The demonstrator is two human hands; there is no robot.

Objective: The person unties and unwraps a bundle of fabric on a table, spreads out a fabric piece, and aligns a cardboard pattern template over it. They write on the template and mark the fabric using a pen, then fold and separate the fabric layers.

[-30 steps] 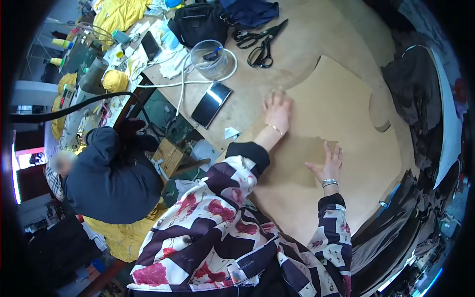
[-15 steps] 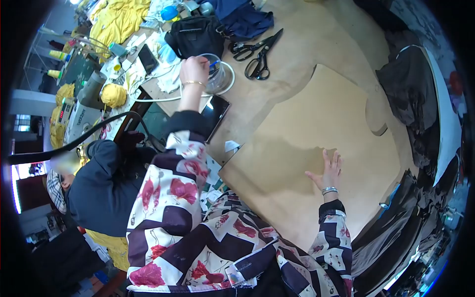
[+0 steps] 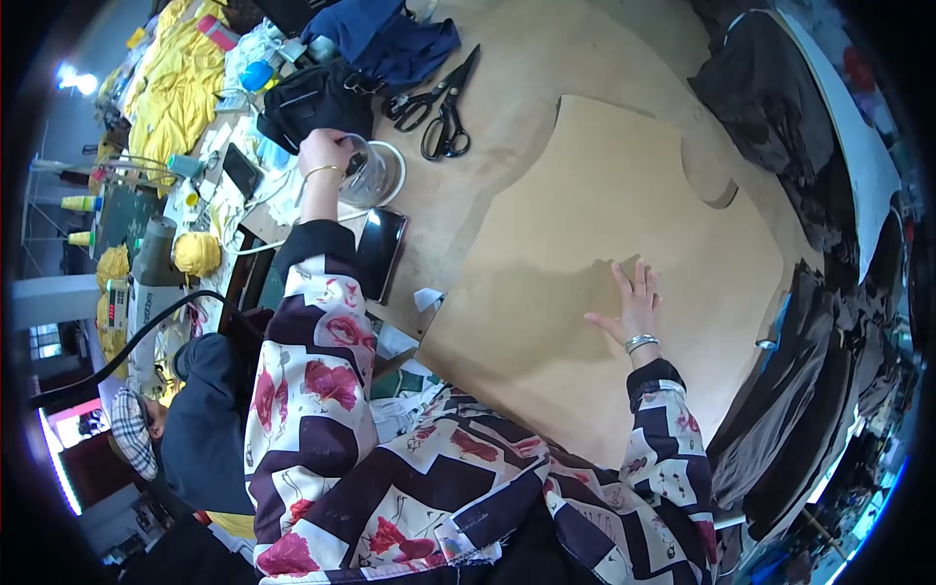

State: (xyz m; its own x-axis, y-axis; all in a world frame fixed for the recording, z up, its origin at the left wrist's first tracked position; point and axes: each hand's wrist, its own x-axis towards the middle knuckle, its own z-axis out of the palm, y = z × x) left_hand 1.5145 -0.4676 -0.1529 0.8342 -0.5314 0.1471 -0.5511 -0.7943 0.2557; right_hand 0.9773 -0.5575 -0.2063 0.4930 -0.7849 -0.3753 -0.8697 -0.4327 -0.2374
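Reaching away from the paper, my left hand has left the spot it was pressing a second ago and now sits at the clear plastic tub near the surface's left edge, fingers curled over its rim; whether they pinch anything inside I cannot tell. Just beside the tub lie a coiled white cable, a black bag behind it and a dark phone in front. Further right, two pairs of black scissors rest untouched. The big brown paper pattern has kept its place in the middle of the surface, and my right hand stays flat on it, fingers spread apart, so it alone pins the sheet while I seem to fetch something from the tub.
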